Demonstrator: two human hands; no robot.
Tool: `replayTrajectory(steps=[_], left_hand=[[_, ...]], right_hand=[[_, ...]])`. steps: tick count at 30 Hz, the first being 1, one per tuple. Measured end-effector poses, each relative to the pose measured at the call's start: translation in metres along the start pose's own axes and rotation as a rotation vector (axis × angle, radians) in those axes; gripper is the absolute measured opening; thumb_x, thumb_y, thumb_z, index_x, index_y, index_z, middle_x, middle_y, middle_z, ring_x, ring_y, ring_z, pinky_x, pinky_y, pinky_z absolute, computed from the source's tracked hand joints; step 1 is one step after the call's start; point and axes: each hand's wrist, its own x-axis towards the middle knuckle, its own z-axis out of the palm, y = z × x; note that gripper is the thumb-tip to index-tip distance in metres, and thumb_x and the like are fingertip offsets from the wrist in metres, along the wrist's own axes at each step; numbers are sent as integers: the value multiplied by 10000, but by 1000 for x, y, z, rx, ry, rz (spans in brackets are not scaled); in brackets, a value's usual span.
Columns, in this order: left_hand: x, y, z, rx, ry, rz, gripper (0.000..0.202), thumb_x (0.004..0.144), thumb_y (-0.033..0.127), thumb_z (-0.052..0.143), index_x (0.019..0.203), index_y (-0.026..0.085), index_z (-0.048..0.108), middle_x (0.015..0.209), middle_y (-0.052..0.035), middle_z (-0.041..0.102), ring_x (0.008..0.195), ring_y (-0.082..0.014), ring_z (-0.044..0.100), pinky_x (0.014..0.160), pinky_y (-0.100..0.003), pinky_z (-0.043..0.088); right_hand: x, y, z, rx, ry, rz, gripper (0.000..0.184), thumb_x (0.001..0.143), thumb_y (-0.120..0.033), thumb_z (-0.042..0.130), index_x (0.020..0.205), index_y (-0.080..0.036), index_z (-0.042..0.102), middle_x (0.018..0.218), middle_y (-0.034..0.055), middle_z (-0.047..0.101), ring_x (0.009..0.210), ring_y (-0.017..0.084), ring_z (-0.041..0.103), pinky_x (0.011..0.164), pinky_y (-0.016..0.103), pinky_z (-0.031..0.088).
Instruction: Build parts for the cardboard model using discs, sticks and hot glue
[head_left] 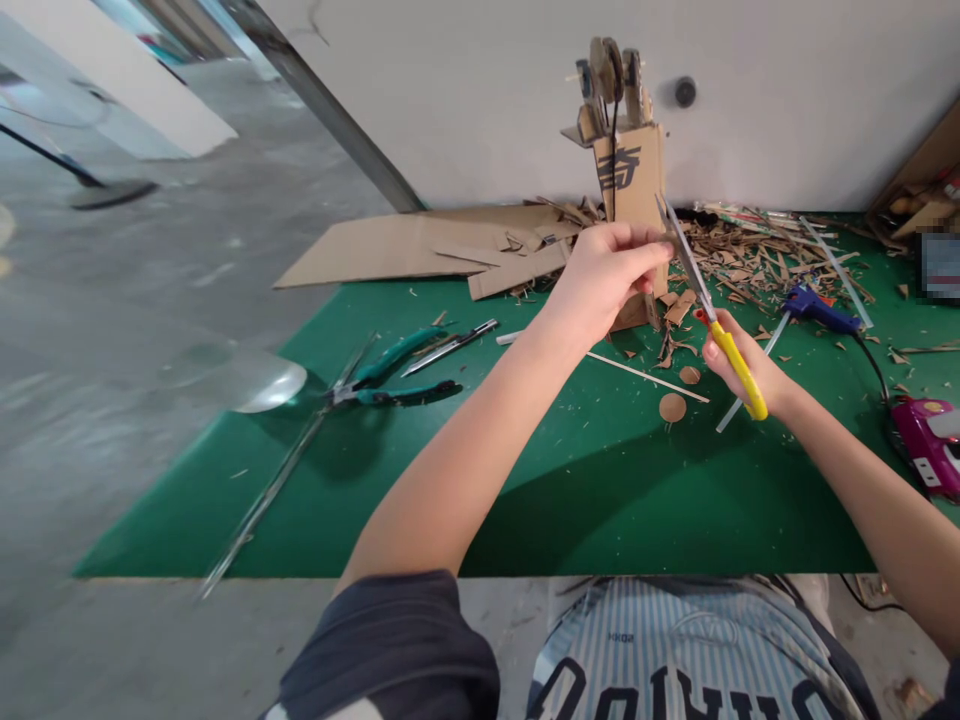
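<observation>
My right hand (750, 365) grips yellow-handled scissors (701, 275), whose blades point up and away, slightly parted at the tips. Close beside the blades, my left hand (619, 265) is closed in a pinch. What lies between its thumb and finger is too small to make out. Just behind my left hand stands a cardboard model (637, 165) with round discs at its top and a dark cord hanging down its front. On the table below the scissors lie a cardboard disc (673, 407) and a smaller cardboard piece (690, 375).
The green table (570, 490) holds teal-handled pliers (375, 385), a silver utility knife (450, 347) and a thin stick (649, 377). Cardboard sheets (405, 245) and scraps (750, 255) lie along the wall. On the right are a blue glue gun (821, 308) and a magenta device (930, 440).
</observation>
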Motion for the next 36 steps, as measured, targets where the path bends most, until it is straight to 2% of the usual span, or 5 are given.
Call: replayTrajectory(steps=[6,14,21,25,36], left_hand=[[0,1,0,-23,-25,-24,187,863,83,639,695,161,611,602,19,503,552,-68,502,578,-230,469],[0,-2,-1,-31,-62,-46,202,866,101,669,678,155,618,620,3,506,575,-82,535,608,-261,486],[-3,4,-3,-113,-83,-104,124,847,78,666,730,117,655,628,15,518,572,-52,506,598,-221,465],[-3,8,-5,-102,-94,-133,101,828,85,681,738,112,644,628,23,526,559,-45,507,587,-207,466],[-1,12,-14,-36,-103,-142,51,776,90,715,787,117,672,658,8,579,554,-55,515,603,-226,511]], right_hand=[[-1,-2,0,15,-13,16,683,929,-734,508,1338,-196,403,763,-44,518,631,126,473,611,301,346],[-1,2,-1,42,-16,-7,612,937,-728,506,1274,-224,424,778,-41,492,657,136,464,631,310,360],[-1,-6,-2,-61,-7,20,636,907,-827,415,1141,-235,430,706,-44,496,598,139,450,616,323,344],[-1,-10,1,-114,25,15,668,905,-849,357,1149,-230,428,681,-37,503,568,151,457,585,332,324],[-2,-9,-3,-204,-4,-13,585,951,-769,371,1153,-222,428,652,-47,502,525,137,430,551,320,306]])
